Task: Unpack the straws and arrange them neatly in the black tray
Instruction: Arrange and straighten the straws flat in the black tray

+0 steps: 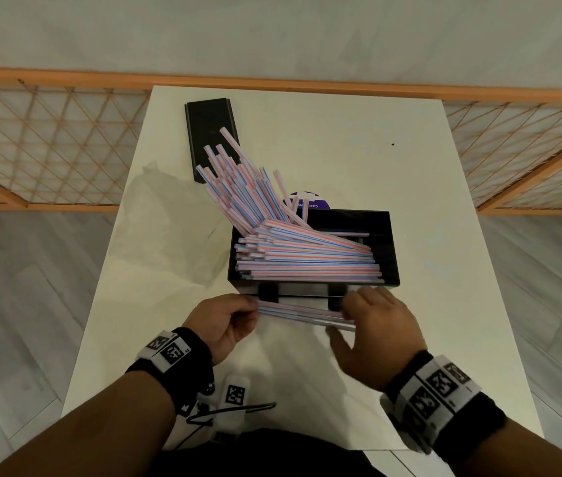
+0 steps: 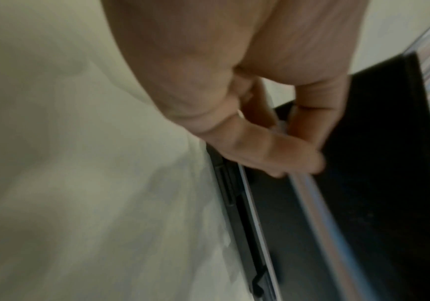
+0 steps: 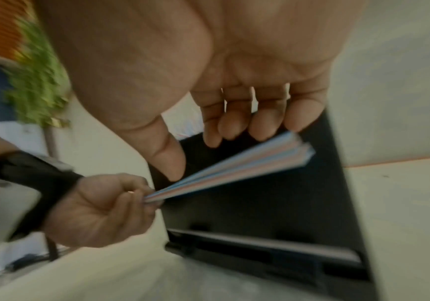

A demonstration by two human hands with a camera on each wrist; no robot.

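Thin striped plastic, the small bundle of straws (image 1: 302, 313) just before the black tray (image 1: 388, 249) near the front edge of the surface is probably light, slippery and easily splayed, so the left hand (image 1: 224, 321) pinches one end while the right hand (image 1: 376, 325), fingers (image 3: 234, 124) loosely curled, steadies the other end.

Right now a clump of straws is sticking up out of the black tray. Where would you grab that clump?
Probably low, where the leaning straws leave the black tray, coming from the left: their tips fan apart, but they bunch tight at the base. The left hand already grips a small bundle.
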